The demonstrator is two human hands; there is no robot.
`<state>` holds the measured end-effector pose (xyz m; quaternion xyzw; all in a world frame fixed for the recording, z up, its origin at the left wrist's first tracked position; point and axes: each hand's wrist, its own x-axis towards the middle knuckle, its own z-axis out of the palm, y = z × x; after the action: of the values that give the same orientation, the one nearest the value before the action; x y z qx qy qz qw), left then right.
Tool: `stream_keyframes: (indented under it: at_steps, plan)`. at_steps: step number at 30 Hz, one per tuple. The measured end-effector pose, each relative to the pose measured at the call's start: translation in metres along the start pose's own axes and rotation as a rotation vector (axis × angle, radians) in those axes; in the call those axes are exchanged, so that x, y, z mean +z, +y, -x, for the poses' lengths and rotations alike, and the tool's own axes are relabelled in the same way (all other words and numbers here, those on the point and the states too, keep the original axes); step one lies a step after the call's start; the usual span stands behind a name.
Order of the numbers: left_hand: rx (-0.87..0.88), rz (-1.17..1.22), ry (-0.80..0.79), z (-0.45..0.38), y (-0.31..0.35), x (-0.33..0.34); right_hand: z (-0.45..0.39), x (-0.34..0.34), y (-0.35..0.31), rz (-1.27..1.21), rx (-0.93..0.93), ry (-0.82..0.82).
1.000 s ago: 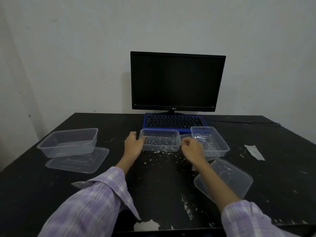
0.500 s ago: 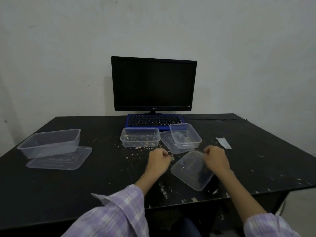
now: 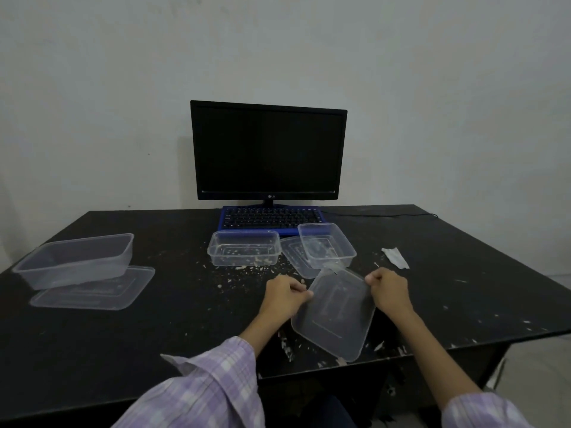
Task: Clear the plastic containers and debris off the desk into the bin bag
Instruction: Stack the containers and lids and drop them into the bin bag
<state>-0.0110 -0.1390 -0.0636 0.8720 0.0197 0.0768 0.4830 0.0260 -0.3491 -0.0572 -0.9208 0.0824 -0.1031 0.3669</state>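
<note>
While both hands pinch it, lid point(image 3: 335, 313) tilted, long axis near-to-far.

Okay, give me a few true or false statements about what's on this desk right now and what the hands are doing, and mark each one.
1. Both hands grip the nearest container. True: the left hand and right hand hold its opposite edges.
2. The monitor is switched on. False: its screen is dark.
3. The middle container holds crumbs. True.
4. The far-left container lies upside down. False: it sits open side up, on a lid.
5. The keyboard has a red frame. False: it is blue.
</note>
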Motion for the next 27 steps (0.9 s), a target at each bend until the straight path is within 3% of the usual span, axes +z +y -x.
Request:
stream_keyframes:
  at_steps: [4,8,15,22,25,27]
  plan:
    - [0.054,0.083,-0.006,0.01,0.007,-0.032,0.005,0.002,-0.024,-0.133,-0.111,0.039]
    - [0.193,0.007,0.115,0.016,0.019,-0.075,0.008,0.007,-0.061,-0.26,-0.174,-0.006]
    - [0.672,-0.4,0.323,0.005,0.031,-0.127,0.001,0.018,-0.125,-0.775,0.081,-0.219]
    - [0.916,-0.741,0.393,-0.008,0.008,-0.136,-0.015,0.032,-0.15,-0.895,0.179,-0.378]
    - [0.879,-0.698,0.424,-0.013,-0.001,-0.137,-0.018,0.038,-0.152,-0.906,0.173,-0.345]
    - [0.683,-0.598,0.422,-0.014,-0.003,-0.136,-0.022,0.044,-0.152,-0.94,0.174,-0.307]
